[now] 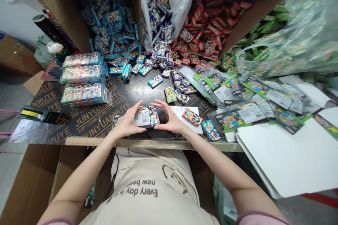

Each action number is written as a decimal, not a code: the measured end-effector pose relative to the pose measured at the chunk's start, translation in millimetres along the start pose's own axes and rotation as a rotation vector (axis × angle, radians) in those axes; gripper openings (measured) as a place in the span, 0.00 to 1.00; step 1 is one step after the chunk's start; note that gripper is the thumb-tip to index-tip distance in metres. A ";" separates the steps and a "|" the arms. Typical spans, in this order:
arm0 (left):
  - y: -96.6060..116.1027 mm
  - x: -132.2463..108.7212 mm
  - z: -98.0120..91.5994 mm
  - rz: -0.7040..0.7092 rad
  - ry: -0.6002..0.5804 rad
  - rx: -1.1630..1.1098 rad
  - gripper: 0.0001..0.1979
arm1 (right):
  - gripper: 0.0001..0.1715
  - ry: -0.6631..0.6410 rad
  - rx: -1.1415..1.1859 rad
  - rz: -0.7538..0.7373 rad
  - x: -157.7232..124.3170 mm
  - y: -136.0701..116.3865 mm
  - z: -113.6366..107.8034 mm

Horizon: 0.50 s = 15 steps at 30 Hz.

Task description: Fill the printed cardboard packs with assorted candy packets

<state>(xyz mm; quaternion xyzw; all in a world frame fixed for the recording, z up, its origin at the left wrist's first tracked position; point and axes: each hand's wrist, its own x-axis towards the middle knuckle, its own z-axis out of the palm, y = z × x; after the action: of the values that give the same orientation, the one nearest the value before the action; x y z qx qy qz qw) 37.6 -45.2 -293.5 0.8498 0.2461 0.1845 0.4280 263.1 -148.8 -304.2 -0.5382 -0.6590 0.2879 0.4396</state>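
Note:
Both hands meet over the near edge of the dark plywood table [111,107]. My left hand [129,123] and my right hand [169,119] together grip a small stack of packets [146,117], white-backed on the left with a purple one on the right. The fingers of both hands curl round its ends. A red packet [192,116] and a blue packet [210,130] lie just right of my right hand, the red one on a white sheet [182,112]. Another small packet [116,120] peeks out beside my left wrist.
Cardboard boxes at the back spill blue packets [111,24] and red packets [211,24]; a plastic bag [171,3] holds purple ones. Wrapped stacks [83,81] stand at left. Green packets and header cards [250,105] spread right, near white boards [290,158]. A black tool [39,115] lies far left.

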 end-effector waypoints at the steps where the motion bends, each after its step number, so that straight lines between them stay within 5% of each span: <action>1: 0.1 1.0 0.2 -0.005 0.017 -0.004 0.54 | 0.58 0.025 -0.048 -0.015 -0.9 -1.5 0.7; 4: 2.9 4.9 1.2 -0.035 0.088 -0.009 0.54 | 0.47 0.122 -0.203 -0.061 -8.3 -9.1 9.3; 9: 6.5 9.6 4.5 -0.015 0.070 0.082 0.51 | 0.32 0.034 -0.386 -0.114 -11.8 -10.5 13.5; 12: 1.5 11.7 6.0 0.004 0.021 0.240 0.47 | 0.33 0.296 -0.596 0.098 11.6 9.9 -25.7; 15: -6.6 13.8 11.2 -0.003 -0.075 0.362 0.46 | 0.36 0.469 -0.833 0.337 52.9 46.7 -92.7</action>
<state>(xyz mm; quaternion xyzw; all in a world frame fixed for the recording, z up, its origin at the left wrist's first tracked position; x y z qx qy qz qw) 53.0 -41.0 -303.7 0.9188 0.2605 0.1047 0.2773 365.0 -94.7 -288.3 -0.8167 -0.5055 -0.0610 0.2714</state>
